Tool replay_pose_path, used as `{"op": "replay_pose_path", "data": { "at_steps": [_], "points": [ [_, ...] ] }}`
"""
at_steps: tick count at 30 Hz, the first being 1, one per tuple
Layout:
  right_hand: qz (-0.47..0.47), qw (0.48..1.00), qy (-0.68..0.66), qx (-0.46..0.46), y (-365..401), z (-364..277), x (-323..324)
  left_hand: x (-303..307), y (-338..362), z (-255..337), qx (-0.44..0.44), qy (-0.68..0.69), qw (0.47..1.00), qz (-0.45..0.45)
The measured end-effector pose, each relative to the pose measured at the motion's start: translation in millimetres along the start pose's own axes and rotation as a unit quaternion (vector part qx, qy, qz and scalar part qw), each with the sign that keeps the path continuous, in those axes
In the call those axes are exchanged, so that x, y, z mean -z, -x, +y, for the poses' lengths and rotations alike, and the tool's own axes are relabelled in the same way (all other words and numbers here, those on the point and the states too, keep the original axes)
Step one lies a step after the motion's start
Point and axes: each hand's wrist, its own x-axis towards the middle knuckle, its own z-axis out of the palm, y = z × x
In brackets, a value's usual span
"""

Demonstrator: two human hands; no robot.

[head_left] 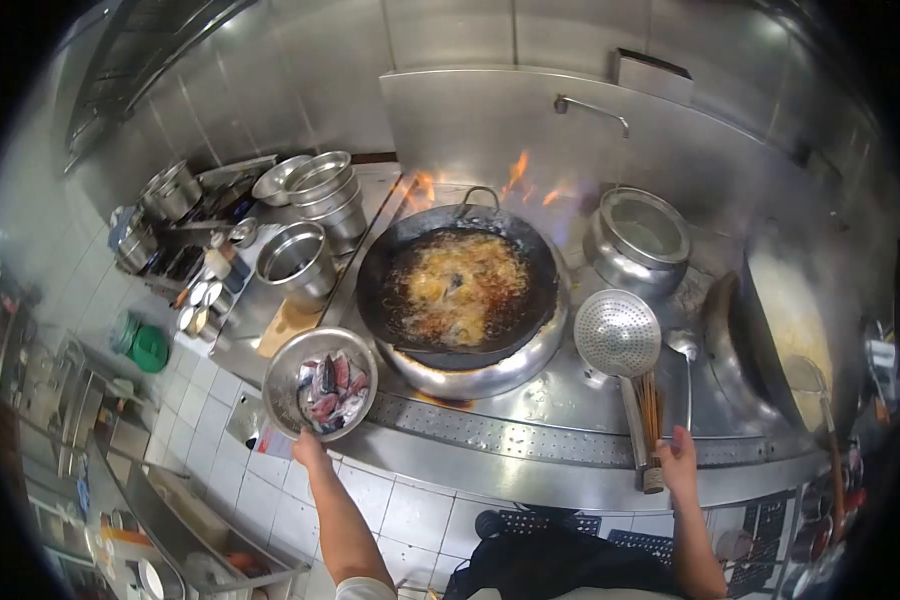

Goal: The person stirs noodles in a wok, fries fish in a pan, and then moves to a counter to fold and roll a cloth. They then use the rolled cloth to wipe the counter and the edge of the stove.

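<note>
1. Two bare hands were at work in the head view, one low left of centre and one at the lower right.
2. The left hand [308, 447] pinched the near rim of a steel bowl [283, 390], left of centre in the frame, with the forearm rising from the bottom edge.
3. Inside that bowl lay chunks [332, 385] of pink-red flesh with dark skin, some of them whitish, gathered in the middle and towards the right.
4. The right hand [678, 457] was at the lower right, its fingers raised by the lower end of a ladle [682, 345] and its thumb side near a bundle of thin sticks [650, 410]; whether it was gripping anything could not be told.
5. A perforated skimmer [618, 330] lay just left of the ladle, its round head right of centre and its handle running down beside the sticks.
6. At the centre a dark wok [380, 300] sat on a steel burner ring [460, 380], with golden-brown froth [460, 280] spread across the oil inside. Orange flames [515, 172] stood behind its far edge.
7. Towards the upper right stood a round steel pot [625, 270], below a wall tap [595, 108].
8. At the right, another wok [735, 340] leaned on its side.
9. In the upper left, stacked steel containers [335, 215] stood behind a deep open pot [295, 270].
10. White floor tiles [260, 490] showed along the lower left.
</note>
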Motion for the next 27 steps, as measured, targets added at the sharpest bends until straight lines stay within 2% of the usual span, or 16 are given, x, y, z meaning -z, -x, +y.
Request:
{"op": "replay_pose_path", "data": {
  "at_steps": [2, 3, 4, 5, 6, 8, 9, 12, 16, 20, 23, 24, 25, 27],
  "points": [
    [-0.010, 1.000, 0.022, -0.013, 7, -11, -1, 3, -18, -2, -0.049, -0.160, 0.985, -0.034],
    [-0.016, 0.999, 0.031, -0.018, 11, -15, -2, 0, 21, 29, -0.162, -0.265, 0.948, 0.075],
    [0.003, 0.999, 0.039, 0.004, 15, -19, -3, -4, 87, 80, -0.271, -0.356, 0.875, 0.185],
    [0.011, 1.000, 0.029, 0.004, 16, -20, -5, -15, 112, 101, -0.429, -0.292, 0.847, 0.118],
    [0.017, 1.000, 0.021, 0.005, 17, -20, -6, -25, 144, 125, -0.570, -0.220, 0.791, 0.046],
    [0.008, 0.999, 0.028, 0.016, 19, -16, -5, -56, 232, 171, -0.642, -0.233, 0.706, -0.190],
    [-0.002, 0.999, 0.037, 0.030, 14, -15, -9, -68, 267, 193, -0.656, -0.257, 0.659, -0.264],
    [-0.005, 0.997, 0.043, 0.068, 11, -34, -16, -122, 256, 166, -0.654, -0.325, 0.602, -0.323],
    [-0.006, 0.997, -0.025, 0.070, 14, -28, -11, -143, 241, 157, -0.662, -0.339, 0.581, -0.330],
    [0.010, 0.999, -0.027, 0.027, 15, -14, 8, -145, 258, 163, -0.633, -0.388, 0.588, -0.320],
    [0.008, 0.998, -0.021, 0.059, 17, -19, 13, -145, 250, 155, -0.628, -0.392, 0.583, -0.334],
    [0.011, 0.997, -0.024, 0.075, 2, -13, 9, -139, 259, 157, -0.656, -0.366, 0.589, -0.299],
    [0.017, 0.996, -0.028, 0.084, -9, 6, 7, -138, 265, 162, -0.644, -0.355, 0.604, -0.309],
    [0.013, 0.997, -0.016, 0.075, 13, 23, 17, -141, 266, 157, -0.637, -0.374, 0.615, -0.276]
  ]
}}
